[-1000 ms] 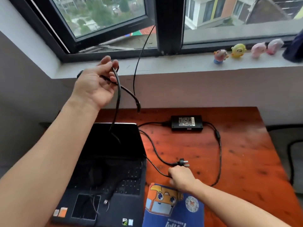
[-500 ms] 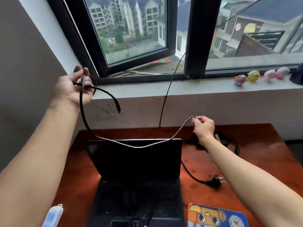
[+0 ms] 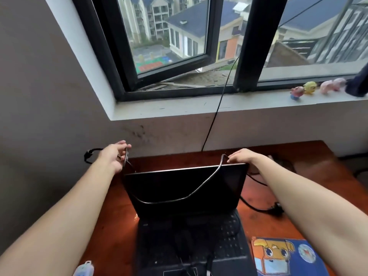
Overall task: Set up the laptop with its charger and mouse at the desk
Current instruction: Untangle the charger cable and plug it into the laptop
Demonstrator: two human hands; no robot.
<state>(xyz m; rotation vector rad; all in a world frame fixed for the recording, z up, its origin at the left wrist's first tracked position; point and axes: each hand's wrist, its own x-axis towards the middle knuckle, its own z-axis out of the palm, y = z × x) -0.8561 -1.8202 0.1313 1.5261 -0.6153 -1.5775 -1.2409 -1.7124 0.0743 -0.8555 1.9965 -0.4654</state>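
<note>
A black laptop (image 3: 185,188) stands open on the wooden desk (image 3: 111,220), its screen dark. My left hand (image 3: 114,156) grips a loop of the black charger cable (image 3: 179,198) just left of the screen's top corner. My right hand (image 3: 242,156) pinches the same cable at the screen's upper right edge. Between the hands the cable sags in front of the screen. A dark mouse (image 3: 184,244) lies on the keyboard. The wall plug (image 3: 276,209) rests on the desk to the right, partly behind my right forearm. The charger brick is hidden behind my right arm.
A blue cartoon mouse pad (image 3: 282,255) lies at the front right. A small white and blue object (image 3: 84,268) sits at the front left edge. A thin black wire (image 3: 217,108) runs from the window down behind the desk. Small toy figures (image 3: 310,87) line the windowsill.
Both hands have dropped lower toward the laptop's top edge with the cable. The slack now hangs in front of the screen instead of along its top. The view has tilted up.
</note>
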